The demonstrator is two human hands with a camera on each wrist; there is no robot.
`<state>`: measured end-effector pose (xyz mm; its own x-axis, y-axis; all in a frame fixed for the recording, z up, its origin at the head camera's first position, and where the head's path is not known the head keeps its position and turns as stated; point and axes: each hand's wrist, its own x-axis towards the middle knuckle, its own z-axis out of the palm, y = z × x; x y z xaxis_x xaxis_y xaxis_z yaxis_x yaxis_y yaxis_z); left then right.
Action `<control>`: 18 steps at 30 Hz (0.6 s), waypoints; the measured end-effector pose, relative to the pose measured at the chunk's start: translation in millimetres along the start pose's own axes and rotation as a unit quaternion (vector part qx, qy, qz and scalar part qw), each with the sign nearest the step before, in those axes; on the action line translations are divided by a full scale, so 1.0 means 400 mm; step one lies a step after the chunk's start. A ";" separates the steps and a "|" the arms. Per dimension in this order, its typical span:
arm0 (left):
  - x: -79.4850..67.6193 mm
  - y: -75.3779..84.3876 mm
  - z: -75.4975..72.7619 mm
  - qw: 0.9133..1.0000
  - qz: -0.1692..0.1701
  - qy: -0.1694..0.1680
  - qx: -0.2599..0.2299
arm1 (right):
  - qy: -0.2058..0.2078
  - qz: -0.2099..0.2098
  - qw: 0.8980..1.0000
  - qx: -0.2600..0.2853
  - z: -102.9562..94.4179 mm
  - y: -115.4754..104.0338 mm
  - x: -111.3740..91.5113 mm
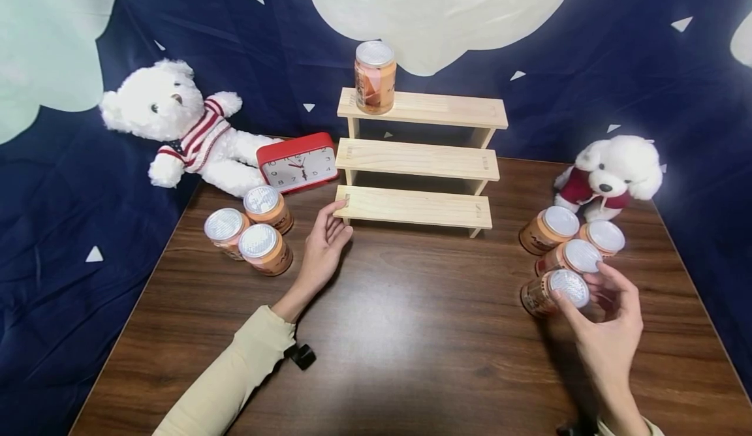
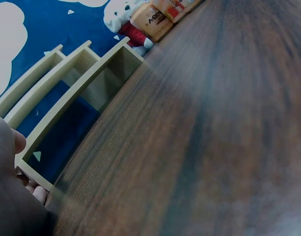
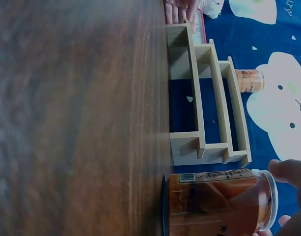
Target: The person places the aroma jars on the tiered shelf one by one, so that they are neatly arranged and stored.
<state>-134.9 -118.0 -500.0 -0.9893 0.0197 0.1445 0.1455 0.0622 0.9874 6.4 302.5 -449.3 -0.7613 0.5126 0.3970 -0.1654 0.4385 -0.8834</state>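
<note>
My right hand [image 1: 613, 322] grips a fruit can [image 1: 537, 297] near its silver lid, thumb on one side and fingers on the other. In the right wrist view the fruit can [image 3: 214, 204] shows orange pieces through its clear wall, with its base right at the tabletop. Several like cans [image 1: 549, 230] stand close behind it. My left hand [image 1: 323, 247] touches the left end of a three-step wooden rack [image 1: 414, 207], index fingertip at the lowest board. The left wrist view shows the fingers [image 2: 38, 192] beside that board's leg. One fruit can [image 1: 376, 83] stands on the top step's left end.
Three more cans [image 1: 267, 260] stand together at the left. A red clock [image 1: 299, 162] and a white teddy bear [image 1: 205, 136] are behind them. A white plush dog [image 1: 611, 175] sits at the back right. Dark blue cloth [image 1: 247, 51] hangs behind the brown table [image 1: 423, 331].
</note>
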 end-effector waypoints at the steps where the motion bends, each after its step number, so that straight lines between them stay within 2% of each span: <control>1: 0.000 0.000 0.000 1.000 0.001 0.000 0.000 | 0.000 0.003 1.000 -0.002 0.000 0.001 -0.002; 12: 0.003 0.004 0.002 1.000 -0.007 -0.005 -0.018 | -0.019 0.020 0.999 -0.033 -0.002 0.008 -0.012; 18: 0.001 0.008 0.001 1.000 -0.013 -0.005 -0.013 | -0.016 0.011 0.999 -0.035 -0.001 0.015 -0.012</control>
<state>-134.9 -117.3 -496.6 -0.9925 0.0287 0.1188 0.1198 0.0368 0.9921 9.4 303.1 -456.6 -0.7839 0.5000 0.3680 -0.1048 0.4777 -0.8723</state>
